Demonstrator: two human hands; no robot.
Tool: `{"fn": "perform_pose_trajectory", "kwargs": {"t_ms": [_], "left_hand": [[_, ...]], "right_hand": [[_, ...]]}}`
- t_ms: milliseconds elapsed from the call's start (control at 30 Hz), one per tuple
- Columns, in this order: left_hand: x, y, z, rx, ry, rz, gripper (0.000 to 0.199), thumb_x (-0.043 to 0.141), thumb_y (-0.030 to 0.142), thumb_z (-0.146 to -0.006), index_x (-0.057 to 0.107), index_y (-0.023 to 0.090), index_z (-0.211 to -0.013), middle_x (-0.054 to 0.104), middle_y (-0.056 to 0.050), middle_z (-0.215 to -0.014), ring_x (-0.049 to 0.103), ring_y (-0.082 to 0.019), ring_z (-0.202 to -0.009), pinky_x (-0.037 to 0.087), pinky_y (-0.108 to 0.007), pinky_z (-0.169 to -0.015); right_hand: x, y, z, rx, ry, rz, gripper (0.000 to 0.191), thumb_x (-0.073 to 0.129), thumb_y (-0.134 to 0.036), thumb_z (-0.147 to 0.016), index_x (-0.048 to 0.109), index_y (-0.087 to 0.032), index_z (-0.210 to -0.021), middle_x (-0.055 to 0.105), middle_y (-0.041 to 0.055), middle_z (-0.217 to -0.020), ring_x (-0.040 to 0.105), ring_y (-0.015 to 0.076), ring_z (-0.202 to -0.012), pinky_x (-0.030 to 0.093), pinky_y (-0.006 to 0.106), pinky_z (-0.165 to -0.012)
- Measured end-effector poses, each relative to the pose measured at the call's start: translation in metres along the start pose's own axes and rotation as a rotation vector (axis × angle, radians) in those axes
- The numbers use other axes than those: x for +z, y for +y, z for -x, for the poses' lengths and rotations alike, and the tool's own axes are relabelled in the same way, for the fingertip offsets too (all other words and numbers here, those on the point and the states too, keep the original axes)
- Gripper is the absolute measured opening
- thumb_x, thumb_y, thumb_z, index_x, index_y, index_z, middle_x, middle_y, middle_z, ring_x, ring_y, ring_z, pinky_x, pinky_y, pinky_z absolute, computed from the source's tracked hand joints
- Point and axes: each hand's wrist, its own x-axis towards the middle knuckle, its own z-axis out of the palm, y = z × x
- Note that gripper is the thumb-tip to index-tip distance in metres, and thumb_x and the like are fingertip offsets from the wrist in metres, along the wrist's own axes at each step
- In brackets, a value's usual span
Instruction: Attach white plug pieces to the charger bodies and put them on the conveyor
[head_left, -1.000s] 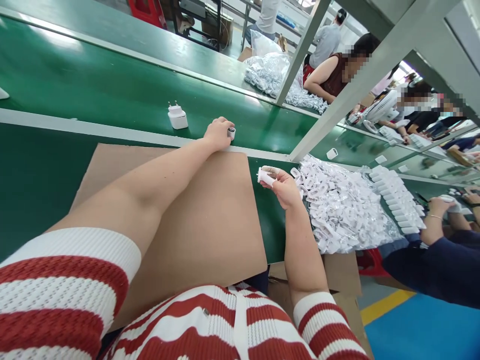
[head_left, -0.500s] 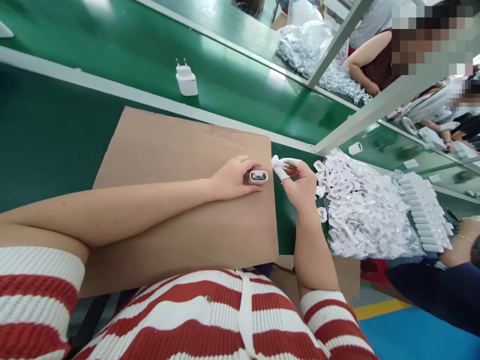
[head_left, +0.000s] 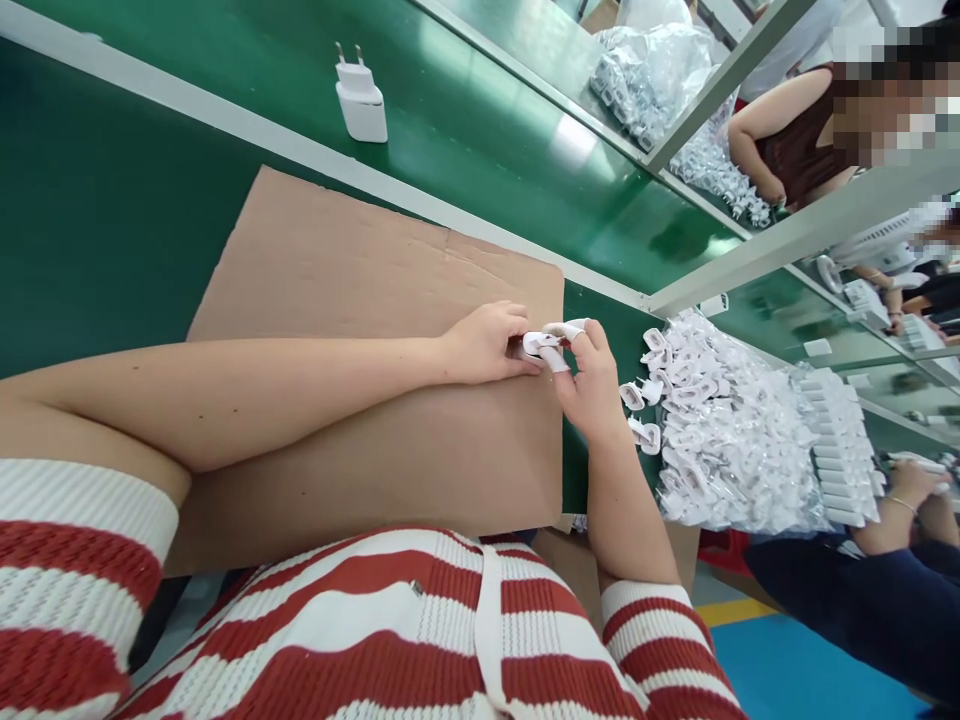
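My left hand [head_left: 491, 343] is closed around a white charger housing, mostly hidden by the fingers, over the right part of a cardboard sheet [head_left: 375, 450]. Opposite it, my right hand [head_left: 585, 380], with white covers on its thumb and index finger, pinches a white plug cap [head_left: 538, 345]. The cap meets the open end of the housing; whether it is seated in it I cannot tell. To the right of my right hand lie several loose plug caps [head_left: 643, 435].
A white plug charger [head_left: 362, 105] stands on the green surface beyond the pale rail. At right are a heap of bagged white caps [head_left: 735, 420] and rows of white housings [head_left: 836, 450]. A metal post [head_left: 780, 240] rises behind; co-workers sit across and at right.
My right hand has moved left, bringing the plug cap against the housing in my left hand. The housing's open end, with a circuit board visible before, is now covered. The view has shifted slightly.
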Motion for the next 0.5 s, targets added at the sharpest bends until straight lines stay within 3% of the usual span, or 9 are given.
{"fn": "perform_pose_trajectory", "kwargs": {"t_ms": [300, 500], "left_hand": [[-0.0012, 0.0033, -0.0015, 0.004, 0.003, -0.025, 0.035, 0.074, 0.053, -0.086, 0.067, 0.02, -0.074, 0.058, -0.006, -0.076, 0.055, -0.023, -0.074, 0.044, -0.038, -0.069], [0.0002, 0.0012, -0.0013, -0.007, 0.008, -0.012, 0.032, 0.075, 0.053, -0.084, 0.073, 0.021, -0.082, 0.063, -0.007, -0.082, 0.06, -0.025, -0.08, 0.047, -0.04, -0.075]], "right_hand": [[-0.005, -0.0047, 0.0033, 0.005, 0.156, 0.076, 0.018, 0.053, -0.026, -0.102, 0.066, -0.025, -0.114, 0.061, 0.0111, -0.104, 0.063, 0.0276, -0.102, 0.056, 0.044, -0.088], [-0.0059, -0.0066, 0.0005, -0.029, 0.006, 0.117, 0.02, 0.05, -0.018, -0.098, 0.066, -0.023, -0.109, 0.058, 0.0091, -0.097, 0.061, 0.0267, -0.096, 0.053, 0.042, -0.084]]}}
